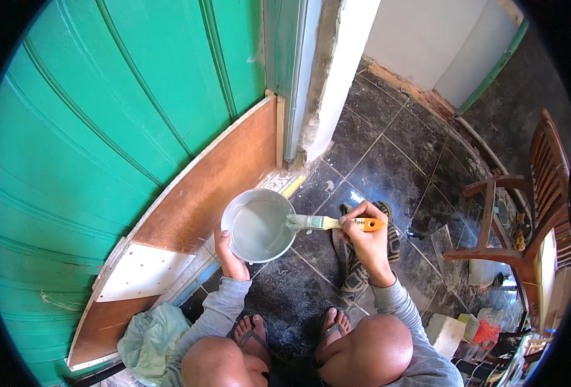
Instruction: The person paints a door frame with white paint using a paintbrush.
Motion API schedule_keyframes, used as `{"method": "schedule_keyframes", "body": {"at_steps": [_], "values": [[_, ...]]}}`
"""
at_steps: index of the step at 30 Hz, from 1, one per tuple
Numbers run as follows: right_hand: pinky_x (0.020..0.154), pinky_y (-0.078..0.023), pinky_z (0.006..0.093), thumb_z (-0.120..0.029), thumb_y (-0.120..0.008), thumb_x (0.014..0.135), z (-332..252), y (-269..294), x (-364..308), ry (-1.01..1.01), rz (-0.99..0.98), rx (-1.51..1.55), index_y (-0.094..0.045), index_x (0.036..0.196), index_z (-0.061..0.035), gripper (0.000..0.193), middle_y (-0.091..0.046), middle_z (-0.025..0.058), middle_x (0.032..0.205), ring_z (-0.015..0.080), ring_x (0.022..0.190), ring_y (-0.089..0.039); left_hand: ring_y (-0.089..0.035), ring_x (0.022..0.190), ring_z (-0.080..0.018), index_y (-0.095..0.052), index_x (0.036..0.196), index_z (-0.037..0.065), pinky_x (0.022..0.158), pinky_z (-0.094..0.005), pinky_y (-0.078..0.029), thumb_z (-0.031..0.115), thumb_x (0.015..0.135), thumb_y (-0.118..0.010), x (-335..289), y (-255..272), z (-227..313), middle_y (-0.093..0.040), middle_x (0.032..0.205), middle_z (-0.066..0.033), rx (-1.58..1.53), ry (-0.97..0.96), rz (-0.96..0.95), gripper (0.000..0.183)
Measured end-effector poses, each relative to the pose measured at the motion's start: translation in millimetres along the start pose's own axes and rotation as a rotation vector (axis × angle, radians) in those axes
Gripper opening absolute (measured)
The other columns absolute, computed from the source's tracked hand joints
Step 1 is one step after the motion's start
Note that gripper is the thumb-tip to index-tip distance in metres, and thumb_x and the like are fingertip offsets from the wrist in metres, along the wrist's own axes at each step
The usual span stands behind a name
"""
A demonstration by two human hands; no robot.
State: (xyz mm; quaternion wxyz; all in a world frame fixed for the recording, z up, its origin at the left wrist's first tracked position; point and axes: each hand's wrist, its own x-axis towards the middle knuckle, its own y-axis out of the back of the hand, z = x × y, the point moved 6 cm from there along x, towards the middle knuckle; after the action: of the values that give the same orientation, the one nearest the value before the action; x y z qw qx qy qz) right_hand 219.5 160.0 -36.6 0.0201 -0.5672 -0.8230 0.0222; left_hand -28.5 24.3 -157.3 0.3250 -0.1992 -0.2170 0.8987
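Observation:
My left hand [232,257] grips the near left side of a round, pale grey pot [226,216] and keeps it tilted a little toward me. Cloudy whitish liquid [257,227] lies inside it. In my right hand [367,242] is a flat paintbrush [330,223] with an orange-and-cream handle, pinched between thumb and fingers. Its wet bristles rest over the right rim of the pot. Below the right hand a patterned dark cloth [354,277] lies on the floor.
A green panelled door [105,129] with a brown board [214,174] along its foot stands at left. A crumpled plastic bag [150,342] lies near my left knee. On the right, a wooden chair [521,255] stands beside clutter and a pale block [445,335]. Dark tiles [388,168] cover the floor.

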Motion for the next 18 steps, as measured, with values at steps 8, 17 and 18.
{"method": "schedule_keyframes", "body": {"at_steps": [8, 17, 18], "values": [[0.049, -0.046, 0.0203, -0.004, -0.066, 0.083, 7, 1, -1, -0.025, 0.064, 0.088, -0.055, 0.08, -0.0021, 0.012, -0.063, 0.0049, 0.067, 0.0088, 0.054, -0.059, -0.053, 0.117, -0.0234, -0.047, 0.13, 0.006, 0.099, -0.0381, -0.041, 0.039, 0.089, -0.047, -2, -3, 7, -0.055, 0.126, -0.0109, 0.029, -0.021, 0.014, 0.053], [0.048, -0.045, 0.0214, -0.004, -0.063, 0.086, 28, 19, 5, -0.044, 0.18, 0.231, -0.055, 0.082, -0.0033, 0.009, -0.063, 0.0058, 0.071, 0.0104, 0.055, -0.059, -0.052, 0.118, -0.0243, -0.05, 0.131, 0.006, 0.1, -0.039, -0.04, 0.048, 0.088, -0.05, 1, 5, 4, -0.056, 0.128, -0.0101, 0.017, -0.008, 0.074, 0.06], [0.05, -0.044, 0.0219, -0.005, -0.063, 0.087, 28, 21, 7, -0.032, 0.206, 0.267, -0.056, 0.083, -0.0034, 0.008, -0.063, 0.0061, 0.072, 0.0112, 0.056, -0.058, -0.052, 0.118, -0.0245, -0.05, 0.13, 0.006, 0.1, -0.039, -0.04, 0.049, 0.088, -0.05, 1, 6, 4, -0.056, 0.128, -0.01, 0.001, -0.007, 0.109, 0.06]]}}
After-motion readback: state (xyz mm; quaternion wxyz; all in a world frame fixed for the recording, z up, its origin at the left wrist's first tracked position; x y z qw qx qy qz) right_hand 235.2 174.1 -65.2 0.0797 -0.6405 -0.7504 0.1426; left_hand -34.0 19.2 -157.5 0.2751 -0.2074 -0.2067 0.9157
